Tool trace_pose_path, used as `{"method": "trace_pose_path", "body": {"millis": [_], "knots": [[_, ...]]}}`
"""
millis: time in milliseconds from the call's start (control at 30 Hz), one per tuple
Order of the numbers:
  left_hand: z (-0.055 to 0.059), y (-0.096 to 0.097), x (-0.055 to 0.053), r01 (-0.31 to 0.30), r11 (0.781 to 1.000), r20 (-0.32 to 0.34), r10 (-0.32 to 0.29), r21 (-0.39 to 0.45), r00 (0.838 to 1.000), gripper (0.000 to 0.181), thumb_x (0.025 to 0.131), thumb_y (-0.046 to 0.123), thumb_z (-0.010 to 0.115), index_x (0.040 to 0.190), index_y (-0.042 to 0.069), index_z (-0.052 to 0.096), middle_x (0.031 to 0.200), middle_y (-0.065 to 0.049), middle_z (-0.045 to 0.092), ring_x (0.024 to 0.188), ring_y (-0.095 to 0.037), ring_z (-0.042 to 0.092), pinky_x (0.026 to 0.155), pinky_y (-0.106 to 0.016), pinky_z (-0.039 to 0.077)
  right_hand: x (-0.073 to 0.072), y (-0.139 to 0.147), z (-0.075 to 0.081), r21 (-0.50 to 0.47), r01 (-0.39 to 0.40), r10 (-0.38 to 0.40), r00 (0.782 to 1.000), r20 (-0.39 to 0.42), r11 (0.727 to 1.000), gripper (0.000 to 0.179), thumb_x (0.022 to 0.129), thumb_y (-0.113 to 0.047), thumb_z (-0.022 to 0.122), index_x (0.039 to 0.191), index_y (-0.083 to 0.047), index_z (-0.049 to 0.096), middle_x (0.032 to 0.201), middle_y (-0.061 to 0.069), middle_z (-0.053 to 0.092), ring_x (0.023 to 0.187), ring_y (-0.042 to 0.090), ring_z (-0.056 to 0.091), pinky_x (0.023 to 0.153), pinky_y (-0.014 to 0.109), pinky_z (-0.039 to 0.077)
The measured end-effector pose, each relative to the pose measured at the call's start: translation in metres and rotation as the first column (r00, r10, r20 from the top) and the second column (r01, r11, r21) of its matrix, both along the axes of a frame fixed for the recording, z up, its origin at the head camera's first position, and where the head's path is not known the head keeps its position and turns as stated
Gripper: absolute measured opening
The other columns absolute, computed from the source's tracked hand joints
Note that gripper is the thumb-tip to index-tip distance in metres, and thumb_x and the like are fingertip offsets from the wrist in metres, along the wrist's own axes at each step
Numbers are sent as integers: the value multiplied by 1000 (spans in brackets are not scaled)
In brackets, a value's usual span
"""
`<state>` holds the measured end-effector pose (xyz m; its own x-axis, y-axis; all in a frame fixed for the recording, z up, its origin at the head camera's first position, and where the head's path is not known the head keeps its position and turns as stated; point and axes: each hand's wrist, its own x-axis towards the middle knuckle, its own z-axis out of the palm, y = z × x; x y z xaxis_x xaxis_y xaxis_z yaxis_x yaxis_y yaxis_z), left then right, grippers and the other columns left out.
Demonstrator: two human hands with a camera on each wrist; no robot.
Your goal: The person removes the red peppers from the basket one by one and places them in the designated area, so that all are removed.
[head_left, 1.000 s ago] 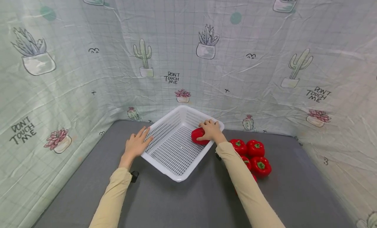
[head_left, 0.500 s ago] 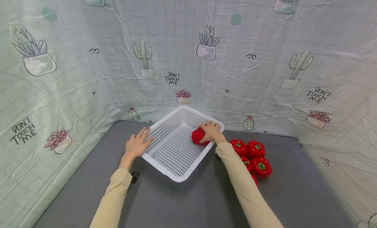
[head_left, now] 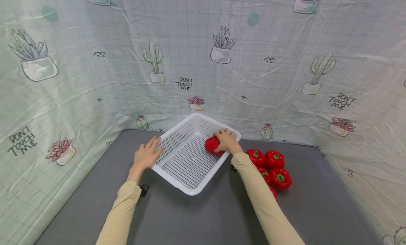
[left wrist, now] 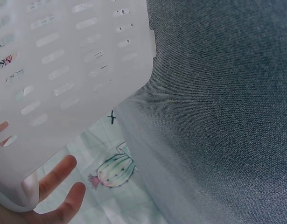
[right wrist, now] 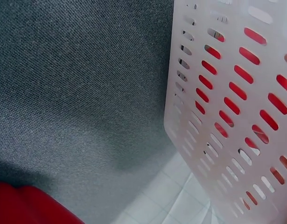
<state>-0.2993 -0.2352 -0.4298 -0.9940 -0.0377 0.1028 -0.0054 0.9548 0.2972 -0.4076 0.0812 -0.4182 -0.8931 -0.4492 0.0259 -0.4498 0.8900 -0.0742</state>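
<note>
In the head view, a white slotted plastic basket [head_left: 189,167] sits at an angle on the grey table. My right hand [head_left: 226,140] reaches over its right rim and grips a red bell pepper [head_left: 212,145] lying inside. Through the slots in the right wrist view the pepper [right wrist: 236,91] shows red behind the basket wall. My left hand [head_left: 146,156] holds the basket's left edge, thumb inside and fingers along the outer side. The left wrist view shows two fingertips [left wrist: 59,177] past the rim, and some skin through the slots.
Several red bell peppers [head_left: 280,179] stand grouped on the table right of the basket, partly behind my right sleeve [head_left: 263,199]. One pepper [right wrist: 31,205] edges into the right wrist view. A cactus-print cloth [head_left: 190,55] rises behind and along both sides.
The red bell pepper in the basket has turned slightly under my right hand. My left hand has stayed on the basket's edge. The basket has not visibly moved.
</note>
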Motion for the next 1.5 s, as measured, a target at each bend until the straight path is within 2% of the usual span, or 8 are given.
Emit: {"method": "trace_pose_path", "body": {"millis": [533, 767, 900, 1233, 1500], "knots": [[3, 0, -2, 4, 1000, 25, -4, 11, 1000, 60, 93, 48, 29, 143, 17, 20, 149, -11, 19, 121, -48, 31, 86, -68, 29, 4, -2, -2, -64, -3, -1, 997, -72, 998, 67, 69, -34, 70, 128, -16, 44, 121, 13, 43, 107, 32, 43, 86, 48, 34], [6, -4, 1, -9, 1000, 27, 9, 9, 1000, 57, 94, 46, 25, 143, 17, 21, 148, -12, 20, 122, -49, 29, 85, -69, 28, 7, -7, -3, -143, -80, 65, 992, -106, 986, 66, 69, -31, 71, 128, -16, 43, 120, 12, 41, 106, 31, 45, 87, 47, 37], [7, -2, 0, -1, 1000, 30, 0, 26, 1000, 57, 94, 47, 24, 143, 18, 21, 149, -11, 20, 123, -48, 28, 86, -69, 28, 10, -6, -1, -180, -91, 72, 991, -111, 979, 69, 67, -28, 73, 128, -15, 42, 122, 11, 40, 107, 31, 44, 88, 47, 38], [4, 3, -1, -3, 999, 35, 1, 53, 999, 54, 94, 43, 27, 143, 19, 21, 149, -10, 20, 124, -48, 28, 86, -69, 27, 14, -1, 4, -140, -113, 96, 987, -126, 984, 72, 68, -31, 71, 130, -13, 39, 124, 11, 40, 110, 30, 43, 85, 48, 39], [4, 0, -3, -5, 999, 22, 5, 37, 1000, 55, 94, 44, 25, 143, 18, 21, 148, -11, 21, 123, -47, 29, 86, -68, 29, 14, 3, 12, -140, -129, 110, 985, -133, 982, 73, 69, -32, 70, 130, -9, 38, 128, 12, 39, 112, 30, 42, 84, 49, 39]]}}
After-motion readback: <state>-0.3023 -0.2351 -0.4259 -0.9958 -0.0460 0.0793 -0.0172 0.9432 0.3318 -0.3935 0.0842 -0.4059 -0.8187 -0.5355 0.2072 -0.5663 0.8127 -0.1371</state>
